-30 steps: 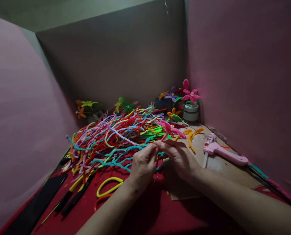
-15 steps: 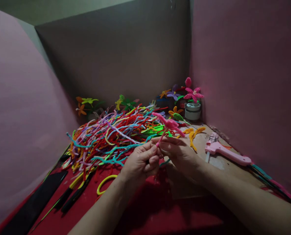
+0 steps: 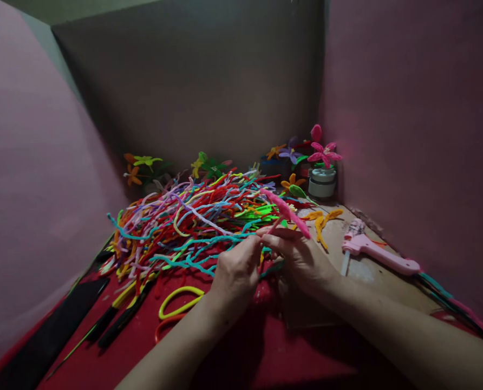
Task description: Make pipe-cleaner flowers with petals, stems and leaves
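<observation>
A pink pipe-cleaner flower (image 3: 287, 211) is held by its stem between both hands, its petals tipped up and toward the back right. My left hand (image 3: 239, 268) is closed, with thumb and fingers pinched at the lower stem. My right hand (image 3: 300, 257) closes around the same stem from the right, its fingertips meeting the left ones. The lower end of the stem is hidden by the fingers. Just behind the hands spreads a big heap of many-coloured pipe cleaners (image 3: 193, 211).
A pink glue gun (image 3: 382, 254) lies on a board (image 3: 399, 290) at the right, near orange petals (image 3: 321, 225). A pink flower (image 3: 325, 154) stands in a white pot (image 3: 321, 184). Yellow-handled scissors (image 3: 180, 300) and black-and-yellow tools (image 3: 122, 314) lie left on red cloth (image 3: 241, 346).
The flower has turned, so its petals now show more edge-on. My left hand has rolled over, back of the hand uppermost. The view has shifted slightly.
</observation>
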`<state>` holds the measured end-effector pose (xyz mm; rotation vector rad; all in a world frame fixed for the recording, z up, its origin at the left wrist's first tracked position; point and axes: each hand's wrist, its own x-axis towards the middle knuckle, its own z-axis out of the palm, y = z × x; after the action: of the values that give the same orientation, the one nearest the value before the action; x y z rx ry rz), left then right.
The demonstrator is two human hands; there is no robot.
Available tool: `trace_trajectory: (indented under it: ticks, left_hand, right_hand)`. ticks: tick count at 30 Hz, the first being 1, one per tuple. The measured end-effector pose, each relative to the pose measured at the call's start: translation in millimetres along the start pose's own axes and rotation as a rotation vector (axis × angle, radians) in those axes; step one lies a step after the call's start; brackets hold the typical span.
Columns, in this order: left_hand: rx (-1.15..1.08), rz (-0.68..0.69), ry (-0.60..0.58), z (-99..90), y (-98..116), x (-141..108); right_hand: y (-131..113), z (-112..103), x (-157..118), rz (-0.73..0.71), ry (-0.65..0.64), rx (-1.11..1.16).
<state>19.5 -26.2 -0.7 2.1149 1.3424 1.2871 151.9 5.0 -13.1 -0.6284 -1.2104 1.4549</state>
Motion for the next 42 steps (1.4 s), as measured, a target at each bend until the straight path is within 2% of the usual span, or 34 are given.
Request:
trace_trajectory:
  ticks: [3,5,7,10,15,18,21,24,26,27,29,32,38,42]
  left_hand:
    - [-0.265,-0.240,-0.051,-3.5,4,5]
    - [-0.545,-0.439,-0.142,-7.0,8,9]
    - [-0.792,-0.565,-0.237,-10.4,10,11]
    - [-1.028,-0.613,-0.331,-13.8,9,11]
    - [-1.263,-0.657,-0.467,-15.7,6,10]
    - [-1.233,-0.662,-0.489,-16.0,7,10]
    - [-0.894,-0.593,-0.389,-13.7,9,8]
    - [-0.337,-0.302,-0.166,-7.7,7,4]
    - [-0.048,-0.101,-0.038,-3.1,2,0]
    - [0.034,-0.036,-0.005,-1.2,-1,-1]
    - [0.086,0.006,0.016,1.2,-5,-2]
    - [-0.070,-0.089,-0.007,1.0,-5,1]
    - [-0.767,-0.549,-0.225,-6.1,7,9]
    - [-1.089,-0.620,-0.379,-10.7,4,9]
  right_hand:
    - [-5,1,-2,-0.003,-0.081,-0.012]
    - [-7,2,-3,0.008,-0.118,0.020]
    - [-7,1,-2,0.015,-0.143,0.039]
    - [-6,-2,1,0.011,-0.172,0.050]
    - [1,-6,4,0.034,-0.216,0.157]
    - [3,-7,3,0.036,-0.214,0.194]
    - [5,-6,2,0.045,-0.152,0.177]
    - [5,-4,1,0.073,-0.084,0.151]
    - [3,-2,0,0.080,-0.033,0.127]
    - [2,-1,-1,0.074,-0.017,0.105]
    - [-1,1,-2,0.052,-0.017,0.054]
    - [-3,2,-3,0.046,-0.050,0.003]
    - [1,-3,0,0.060,-0.147,0.069]
    - [3,-4,2,0.026,-0.172,0.120]
